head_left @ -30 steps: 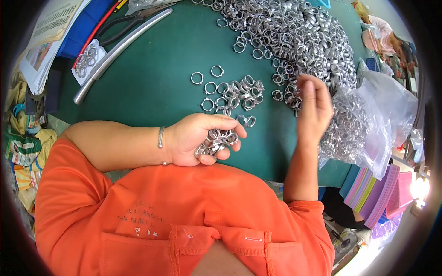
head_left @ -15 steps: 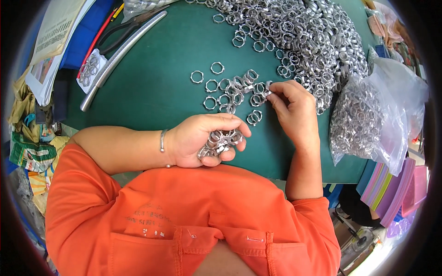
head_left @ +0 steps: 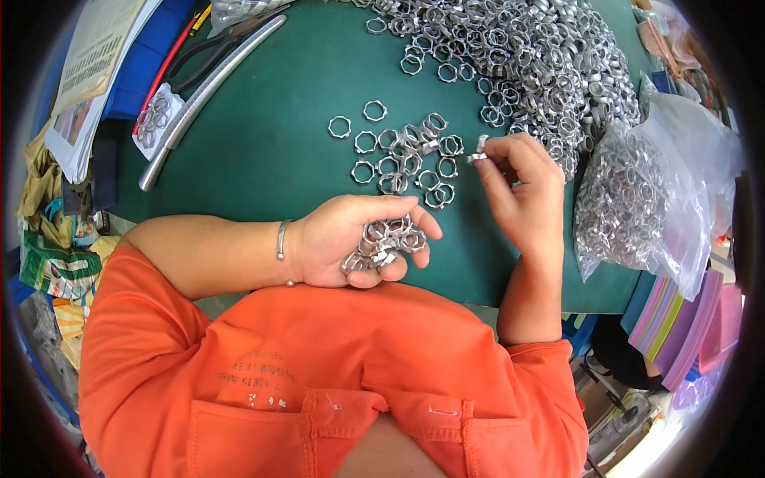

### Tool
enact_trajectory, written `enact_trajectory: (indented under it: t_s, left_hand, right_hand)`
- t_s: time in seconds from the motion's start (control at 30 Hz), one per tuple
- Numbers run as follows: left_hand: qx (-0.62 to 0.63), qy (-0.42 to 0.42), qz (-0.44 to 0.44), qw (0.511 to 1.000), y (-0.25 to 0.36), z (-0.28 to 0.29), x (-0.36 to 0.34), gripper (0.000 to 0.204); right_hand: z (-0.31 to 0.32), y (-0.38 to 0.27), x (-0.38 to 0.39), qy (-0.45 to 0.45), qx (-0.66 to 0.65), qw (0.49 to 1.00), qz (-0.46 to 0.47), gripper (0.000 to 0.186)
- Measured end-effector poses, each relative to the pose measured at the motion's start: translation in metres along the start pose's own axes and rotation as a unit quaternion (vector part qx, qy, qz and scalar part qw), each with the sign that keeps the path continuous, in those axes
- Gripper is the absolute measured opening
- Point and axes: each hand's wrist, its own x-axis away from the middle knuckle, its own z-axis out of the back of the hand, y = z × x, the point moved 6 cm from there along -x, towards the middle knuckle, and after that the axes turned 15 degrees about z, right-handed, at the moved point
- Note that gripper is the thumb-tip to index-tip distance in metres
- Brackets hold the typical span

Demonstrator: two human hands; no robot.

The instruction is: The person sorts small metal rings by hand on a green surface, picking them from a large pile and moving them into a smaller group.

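Several silvery metal rings (head_left: 381, 245) with angular, faceted edges lie in the cupped palm of my left hand (head_left: 339, 239), the fingers curled around them. Between the thumb and fingers of my right hand (head_left: 522, 187), raised just right of a small group, a metal ring (head_left: 478, 153) is pinched, seen nearly edge-on. That small group of loose rings (head_left: 410, 163) is spread over the green tabletop (head_left: 263, 143) beyond my left hand. Beyond my right hand rises a large pile of the same rings (head_left: 550, 64).
A clear plastic bag (head_left: 625, 203) full of rings stands at the right edge. At the left are a curved metal bar (head_left: 207, 95), black-handled pliers (head_left: 211, 56) and a red stick-like tool (head_left: 163, 68). Papers (head_left: 92, 72) and a blue bin (head_left: 147, 76) sit at the far left.
My right hand has drawn back a little to the right from the small group, with a ring now lifted in its fingers. My left hand has loosened slightly around its rings.
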Motion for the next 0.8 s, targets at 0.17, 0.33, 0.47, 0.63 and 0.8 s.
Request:
enact_trajectory:
  t_s: [0.17,0.33,0.47,0.63,0.8]
  left_hand:
    - [0.000,-0.015,0.002,1.000,0.004,-0.008,0.001,0.047]
    - [-0.048,-0.019,0.020,0.998,-0.002,-0.007,0.001,0.034]
    - [-0.057,-0.020,0.027,0.998,-0.004,-0.007,-0.001,0.018]
    - [-0.070,-0.001,0.023,0.997,-0.005,-0.009,-0.001,0.015]
    - [-0.080,0.011,0.023,0.996,-0.006,-0.008,-0.001,0.014]
  right_hand:
    - [0.003,-0.032,-0.004,-0.071,-0.199,0.971,0.114,0.018]
    - [-0.006,-0.021,0.002,-0.097,-0.095,0.990,0.028,0.017]
    - [-0.023,-0.025,0.019,-0.154,-0.051,0.986,-0.030,0.023]
    - [-0.021,-0.020,0.032,-0.119,0.002,0.993,-0.014,0.029]
    - [-0.036,-0.037,0.017,-0.086,0.065,0.987,0.119,0.029]
